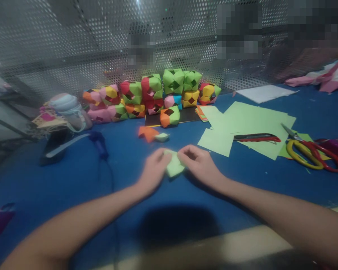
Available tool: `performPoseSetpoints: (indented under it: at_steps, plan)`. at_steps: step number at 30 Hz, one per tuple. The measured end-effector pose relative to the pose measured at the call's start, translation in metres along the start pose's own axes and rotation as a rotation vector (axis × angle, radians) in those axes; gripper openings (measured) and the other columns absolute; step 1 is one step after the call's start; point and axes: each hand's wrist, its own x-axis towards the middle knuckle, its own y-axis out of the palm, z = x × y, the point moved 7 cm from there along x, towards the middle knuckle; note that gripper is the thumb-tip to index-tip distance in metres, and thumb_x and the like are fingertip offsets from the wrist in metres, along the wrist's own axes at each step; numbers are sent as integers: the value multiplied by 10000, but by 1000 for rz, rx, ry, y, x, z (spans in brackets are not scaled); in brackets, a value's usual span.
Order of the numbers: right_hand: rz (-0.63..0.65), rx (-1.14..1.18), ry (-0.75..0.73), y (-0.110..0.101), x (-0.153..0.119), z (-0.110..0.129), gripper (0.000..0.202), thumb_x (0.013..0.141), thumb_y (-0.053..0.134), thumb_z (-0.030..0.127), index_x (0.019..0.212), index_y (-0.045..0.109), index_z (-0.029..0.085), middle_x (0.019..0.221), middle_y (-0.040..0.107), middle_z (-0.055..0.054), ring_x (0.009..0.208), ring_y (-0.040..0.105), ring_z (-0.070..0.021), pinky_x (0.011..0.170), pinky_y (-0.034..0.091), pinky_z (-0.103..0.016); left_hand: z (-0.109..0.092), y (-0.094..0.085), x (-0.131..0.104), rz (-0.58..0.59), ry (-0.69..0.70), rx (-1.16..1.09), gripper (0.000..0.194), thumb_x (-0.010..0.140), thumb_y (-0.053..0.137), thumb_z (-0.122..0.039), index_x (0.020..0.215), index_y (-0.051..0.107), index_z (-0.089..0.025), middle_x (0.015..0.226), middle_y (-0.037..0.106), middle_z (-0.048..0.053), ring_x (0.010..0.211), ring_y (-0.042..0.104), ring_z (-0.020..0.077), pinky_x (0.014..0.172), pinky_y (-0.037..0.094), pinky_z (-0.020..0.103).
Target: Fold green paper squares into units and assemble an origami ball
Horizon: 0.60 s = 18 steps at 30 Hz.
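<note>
A small piece of folded light green paper (175, 165) is held just above or on the blue table, between my two hands. My left hand (156, 167) pinches its left edge, and my right hand (199, 162) pinches the right edge with thumb and fingers. The fingertips partly cover the upper corners of the paper. Just beyond the hands lies an orange and pale green folded paper piece (152, 134), slightly blurred. Flat light green sheets (256, 120) are spread to the right of my right hand, with a red and black utility knife (257, 138) on them.
Scissors with yellow and red handles (315, 155) lie at the right. Colourful folded paper cubes (173, 80) stand stacked along the perforated metal screen (101, 41). At left are a blue glue gun (98, 144) with its cord, a dark phone-like object (55, 146) and a tape roll (63, 102).
</note>
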Motion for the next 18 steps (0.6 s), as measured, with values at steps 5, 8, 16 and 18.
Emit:
performPoseSetpoints:
  at_steps: [5, 8, 16, 18]
  plan:
    - [16, -1, -43, 2, 0, 3, 136, 810, 569, 304, 754, 605, 186, 692, 617, 5, 630, 544, -119, 584, 448, -243, -4, 1, -2, -22, -21, 76, 231, 831, 575, -380, 799, 622, -157, 744, 582, -3, 696, 499, 132, 644, 390, 245]
    - [22, -6, -44, 3, 1, 3, 142, 801, 584, 309, 737, 610, 184, 695, 629, 2, 641, 559, -124, 587, 450, -244, -5, 2, -2, -14, -21, 110, 217, 833, 571, -360, 777, 614, -155, 727, 569, -7, 694, 490, 130, 643, 382, 244]
    - [-16, -56, -44, -2, 2, 3, 132, 814, 545, 260, 715, 594, 186, 680, 639, 10, 633, 567, -122, 594, 452, -243, -2, 10, -9, 16, -95, 27, 306, 718, 690, -342, 939, 564, -171, 819, 587, 1, 749, 536, 147, 690, 440, 271]
    - [-27, -61, -67, -2, 2, 4, 120, 816, 545, 246, 719, 588, 190, 690, 640, 11, 640, 570, -122, 603, 458, -242, 0, 10, -9, 5, -97, 46, 345, 695, 707, -291, 985, 559, -177, 873, 613, 18, 789, 562, 162, 723, 458, 286]
